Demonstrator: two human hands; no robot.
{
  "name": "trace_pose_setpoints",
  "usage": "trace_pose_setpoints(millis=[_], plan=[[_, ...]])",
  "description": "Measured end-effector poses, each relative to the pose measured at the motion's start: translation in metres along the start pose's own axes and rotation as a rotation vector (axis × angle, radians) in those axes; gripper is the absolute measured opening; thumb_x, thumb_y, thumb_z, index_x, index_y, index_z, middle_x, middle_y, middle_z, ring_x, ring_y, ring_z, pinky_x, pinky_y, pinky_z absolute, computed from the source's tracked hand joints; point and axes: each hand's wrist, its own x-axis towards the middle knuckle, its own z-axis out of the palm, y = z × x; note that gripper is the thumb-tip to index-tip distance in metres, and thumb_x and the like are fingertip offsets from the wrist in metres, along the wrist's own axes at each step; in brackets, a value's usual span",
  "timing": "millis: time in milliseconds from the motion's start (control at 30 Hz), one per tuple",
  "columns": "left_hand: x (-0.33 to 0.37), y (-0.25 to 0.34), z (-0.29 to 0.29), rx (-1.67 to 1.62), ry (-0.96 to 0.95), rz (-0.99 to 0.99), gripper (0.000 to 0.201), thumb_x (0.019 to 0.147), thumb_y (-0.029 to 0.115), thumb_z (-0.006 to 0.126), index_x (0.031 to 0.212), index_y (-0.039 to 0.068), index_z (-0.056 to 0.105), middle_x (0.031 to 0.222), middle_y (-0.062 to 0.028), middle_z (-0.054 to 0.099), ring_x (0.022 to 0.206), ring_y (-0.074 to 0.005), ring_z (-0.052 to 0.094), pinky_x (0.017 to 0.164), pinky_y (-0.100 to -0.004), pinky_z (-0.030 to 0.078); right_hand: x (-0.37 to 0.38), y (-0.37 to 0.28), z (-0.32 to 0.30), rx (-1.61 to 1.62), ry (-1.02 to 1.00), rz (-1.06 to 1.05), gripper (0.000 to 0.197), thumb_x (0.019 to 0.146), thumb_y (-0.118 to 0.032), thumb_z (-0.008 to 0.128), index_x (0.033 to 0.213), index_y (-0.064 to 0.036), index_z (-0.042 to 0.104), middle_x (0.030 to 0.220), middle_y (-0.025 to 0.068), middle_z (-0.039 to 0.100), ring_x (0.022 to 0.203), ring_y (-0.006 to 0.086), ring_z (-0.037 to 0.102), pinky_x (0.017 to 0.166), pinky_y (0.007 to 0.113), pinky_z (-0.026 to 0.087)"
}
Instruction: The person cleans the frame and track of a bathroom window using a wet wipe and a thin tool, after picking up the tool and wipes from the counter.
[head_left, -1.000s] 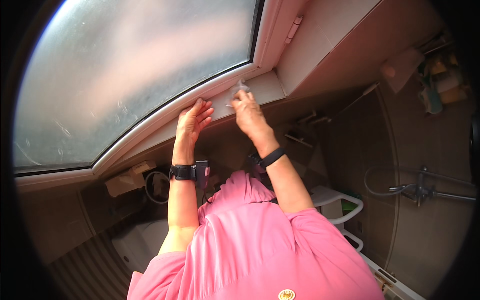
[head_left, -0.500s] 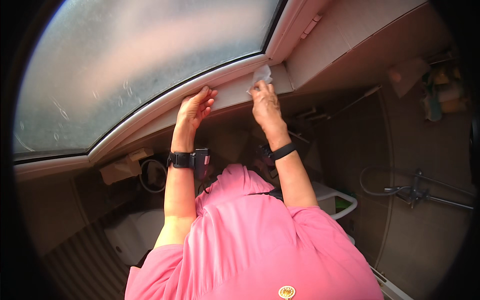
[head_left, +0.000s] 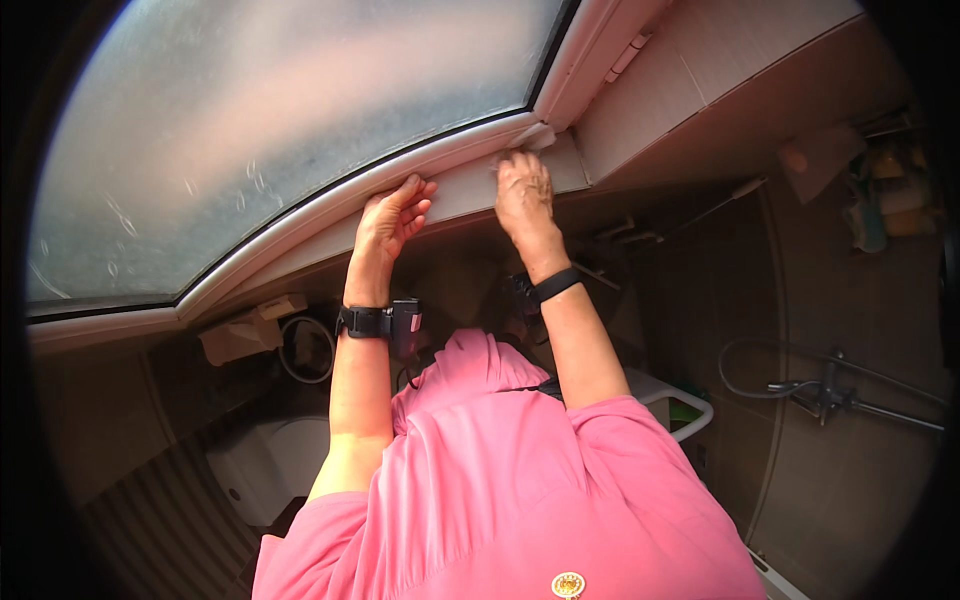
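A white cloth or tissue (head_left: 540, 137) lies crumpled in the corner between the window frame (head_left: 420, 155) and the pale sill (head_left: 465, 188). My right hand (head_left: 525, 195) is closed on it and presses it down, its fingers bent and covering part of it. To the left, my left hand (head_left: 395, 222) rests at the frame's lower edge with the thumb against it. Its fingers are loosely curled, slightly apart, and nothing shows in them. Both wrists wear black straps, and a dark box (head_left: 405, 327) sits on the left one.
The frosted window pane (head_left: 300, 120) fills the upper left. A tiled wall (head_left: 690, 80) meets the sill at right. Below are a shower mixer (head_left: 830, 390), a round ring (head_left: 306, 350), a white-edged seat or rack (head_left: 690, 425) and a white basin-like thing (head_left: 265, 470).
My right hand has shifted slightly left, and its fingers have bent over more. The white cloth has flattened down against the frame's corner. My left hand has hardly moved.
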Motion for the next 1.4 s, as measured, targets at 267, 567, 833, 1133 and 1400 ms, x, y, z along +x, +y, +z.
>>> trace_pose_setpoints(millis=[267,567,833,1133,1400], plan=[[0.002,0.001,-0.004,-0.018,-0.028,-0.005,0.016,0.082,0.024,0.065,0.090,0.010,0.061,0.091,-0.0048,0.067,0.063,-0.0058,0.061,0.051,-0.0194,0.050,-0.007,0.008,-0.003,0.574,0.189,0.068,0.013,0.081,-0.006,0.052,0.084,0.0027,0.062,0.090,0.0188,0.060,0.085,0.0340,0.057,0.078,0.039,0.046],[0.002,-0.001,-0.001,0.034,-0.023,0.022,0.022,0.081,0.026,0.065,0.092,0.008,0.060,0.093,-0.0067,0.066,0.065,-0.0060,0.060,0.054,-0.0198,0.050,0.022,0.019,0.007,0.488,0.567,0.191,0.011,0.078,0.000,0.054,0.086,0.0055,0.060,0.091,0.0167,0.052,0.085,0.0327,0.053,0.075,0.038,0.045],[0.001,-0.002,0.000,0.028,0.019,0.020,0.023,0.080,0.026,0.067,0.093,0.008,0.060,0.092,-0.0074,0.066,0.066,-0.0068,0.061,0.055,-0.0207,0.051,0.028,0.030,0.015,0.742,0.542,0.533,0.013,0.074,-0.006,0.065,0.082,0.0035,0.062,0.077,0.0147,0.063,0.069,0.0259,0.060,0.065,0.034,0.047],[0.002,-0.001,-0.001,0.060,0.038,0.014,0.024,0.080,0.026,0.066,0.096,0.009,0.060,0.092,-0.0065,0.066,0.067,-0.0072,0.062,0.055,-0.0208,0.052,0.031,0.008,0.017,0.966,0.376,0.573,0.017,0.075,-0.011,0.069,0.077,0.0052,0.064,0.065,0.0103,0.064,0.056,0.0147,0.060,0.052,0.027,0.048],[-0.001,0.001,0.005,0.077,0.040,0.006,0.025,0.081,0.026,0.066,0.096,0.008,0.060,0.092,-0.0074,0.066,0.067,-0.0075,0.063,0.055,-0.0213,0.052,0.037,0.037,0.022,0.850,0.465,0.581,0.014,0.077,-0.007,0.065,0.075,0.0060,0.062,0.065,0.0113,0.064,0.058,0.0154,0.061,0.057,0.029,0.049]])
